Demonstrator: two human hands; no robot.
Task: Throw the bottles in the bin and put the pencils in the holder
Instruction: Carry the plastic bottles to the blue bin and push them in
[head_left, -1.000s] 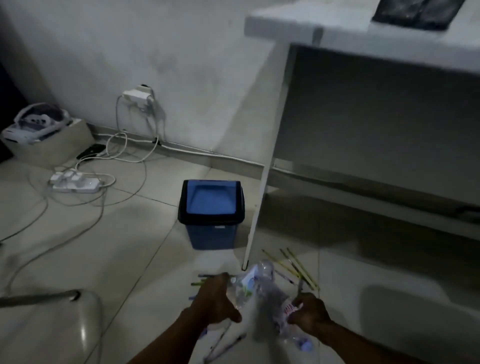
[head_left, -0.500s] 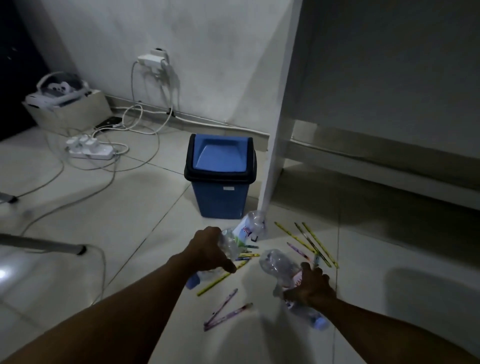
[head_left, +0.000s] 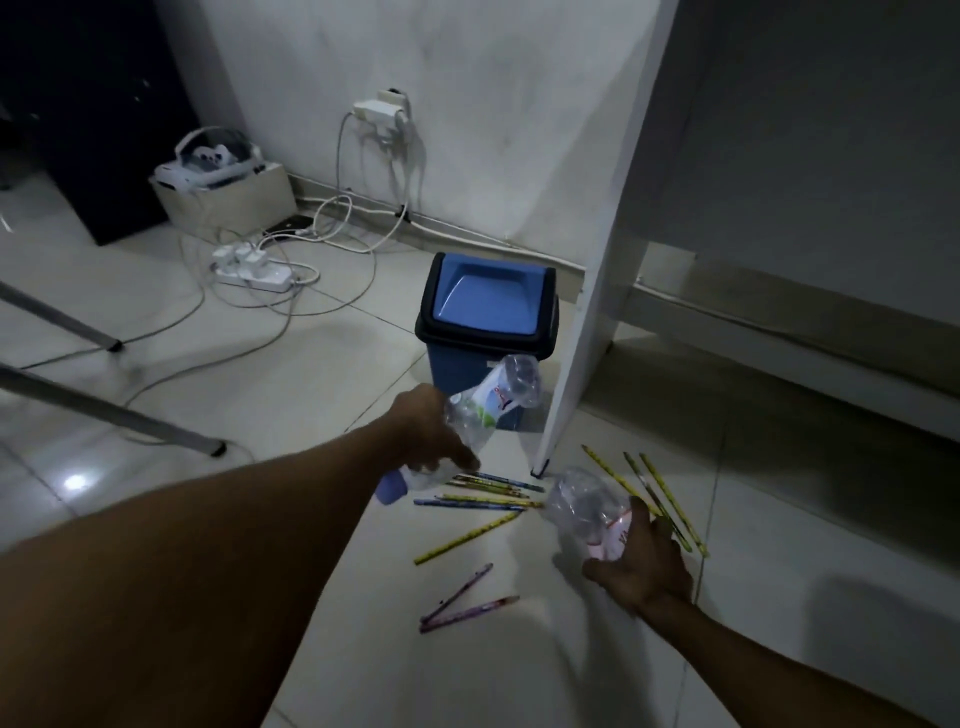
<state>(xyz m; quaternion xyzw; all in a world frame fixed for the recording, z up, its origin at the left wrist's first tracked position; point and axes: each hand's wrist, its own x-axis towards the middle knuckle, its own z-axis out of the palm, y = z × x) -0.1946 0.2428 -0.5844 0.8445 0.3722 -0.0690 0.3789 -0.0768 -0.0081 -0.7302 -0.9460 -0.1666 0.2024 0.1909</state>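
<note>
Both hands have lifted their bottles toward the swing-lid bin since a moment ago. Nearest, the right hand (head_left: 641, 569) is clamped on a clear crushed bottle (head_left: 589, 506), short of the bin (head_left: 488, 317) and to its right; the left hand (head_left: 428, 428) grips a labelled bottle with a blue cap (head_left: 480, 410), raised just before the bin's front. These look empty, light and thin-walled, likely to crumple, so holding mid-body suits them. Yellow and purple pencils (head_left: 475, 501) lie scattered on the tiled floor on the near side of the bin; no holder is visible.
</note>
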